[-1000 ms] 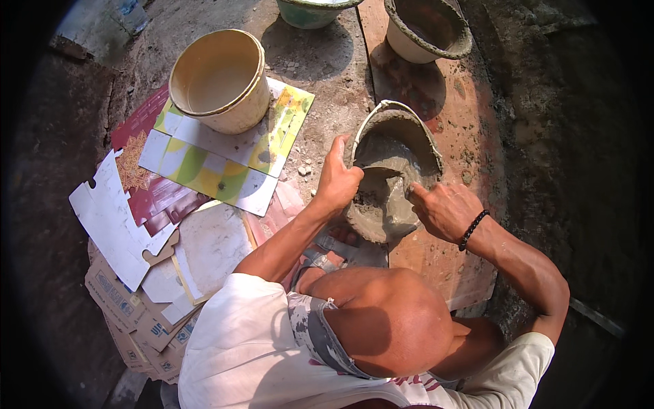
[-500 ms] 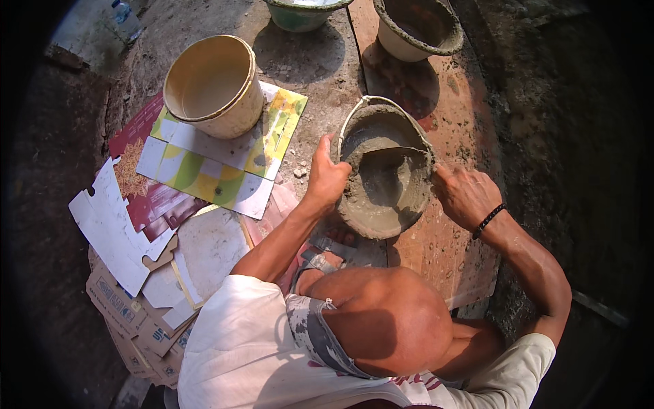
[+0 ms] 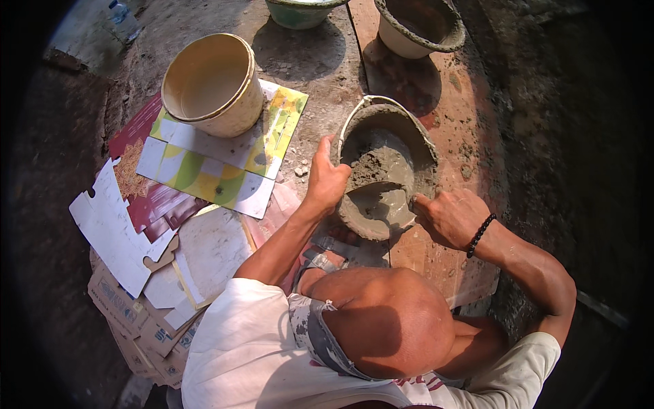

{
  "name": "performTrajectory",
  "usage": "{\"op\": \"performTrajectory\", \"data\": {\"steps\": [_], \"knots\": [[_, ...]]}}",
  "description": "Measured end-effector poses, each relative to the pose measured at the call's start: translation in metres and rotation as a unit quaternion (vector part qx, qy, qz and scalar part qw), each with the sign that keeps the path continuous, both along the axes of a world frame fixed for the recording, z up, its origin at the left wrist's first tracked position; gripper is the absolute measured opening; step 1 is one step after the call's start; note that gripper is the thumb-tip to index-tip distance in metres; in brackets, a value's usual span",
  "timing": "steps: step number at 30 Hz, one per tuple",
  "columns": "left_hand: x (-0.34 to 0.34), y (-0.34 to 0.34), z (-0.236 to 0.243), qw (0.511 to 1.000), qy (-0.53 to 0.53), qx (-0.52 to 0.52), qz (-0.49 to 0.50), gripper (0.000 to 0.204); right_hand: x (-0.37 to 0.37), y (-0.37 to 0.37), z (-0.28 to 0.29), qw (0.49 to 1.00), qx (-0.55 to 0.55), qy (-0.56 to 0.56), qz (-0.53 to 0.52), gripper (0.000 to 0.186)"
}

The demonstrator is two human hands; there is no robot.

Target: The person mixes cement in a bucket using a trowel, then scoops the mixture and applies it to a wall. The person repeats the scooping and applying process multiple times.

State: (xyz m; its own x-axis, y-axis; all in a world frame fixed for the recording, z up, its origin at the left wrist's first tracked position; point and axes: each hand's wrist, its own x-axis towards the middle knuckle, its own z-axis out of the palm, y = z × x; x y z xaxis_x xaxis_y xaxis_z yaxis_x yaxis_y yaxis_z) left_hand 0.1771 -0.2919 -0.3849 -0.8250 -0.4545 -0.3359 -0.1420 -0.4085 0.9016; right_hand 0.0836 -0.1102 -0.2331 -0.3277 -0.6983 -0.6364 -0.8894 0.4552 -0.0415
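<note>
A round bucket (image 3: 392, 117) with a pale wire handle sits in front of me, its walls caked in grey mud. Inside it lies wet mortar (image 3: 373, 165), lumpy on the far left and smooth on the right. My left hand (image 3: 328, 177) grips the bucket's left rim, thumb over the edge. At the near right rim, my right hand (image 3: 453, 215) is closed in a fist. From it a mud-coated trowel (image 3: 371, 199) reaches into the near half of the mortar, its blade partly sunk; the handle is hidden in my fist.
A beige bucket (image 3: 235, 112) of cloudy liquid stands on printed cardboard (image 3: 204, 170) to the left. Beyond are a green basin (image 3: 300, 17) and a mud-rimmed tub (image 3: 402, 42). Flattened cartons (image 3: 119, 303) lie at left. A brown board (image 3: 446, 259) lies under the right side.
My right hand has moved left and nearer, bringing the trowel blade toward the bucket's near side. Lumpy mortar now shows behind the blade. My left hand stays on the rim.
</note>
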Motion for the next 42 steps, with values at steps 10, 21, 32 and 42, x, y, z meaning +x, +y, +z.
{"op": "performTrajectory", "data": {"steps": [10,21,32,42], "knots": [[-0.002,-0.002,-0.005,1.000,0.003,0.001,-0.004,0.059,-0.031,0.007,-0.016,0.992,-0.020,0.115,-0.049,0.019],[-0.008,0.001,0.004,0.999,0.019,-0.032,-0.036,0.051,-0.016,0.017,-0.075,0.997,-0.053,0.055,-0.020,0.019],[-0.011,0.002,0.001,1.000,0.013,-0.023,-0.017,0.060,-0.021,0.014,-0.071,0.996,-0.009,0.085,-0.009,0.020],[-0.006,0.000,0.006,0.999,-0.009,-0.035,-0.008,0.057,-0.041,-0.010,-0.008,0.981,-0.059,0.174,-0.067,0.012]]}}
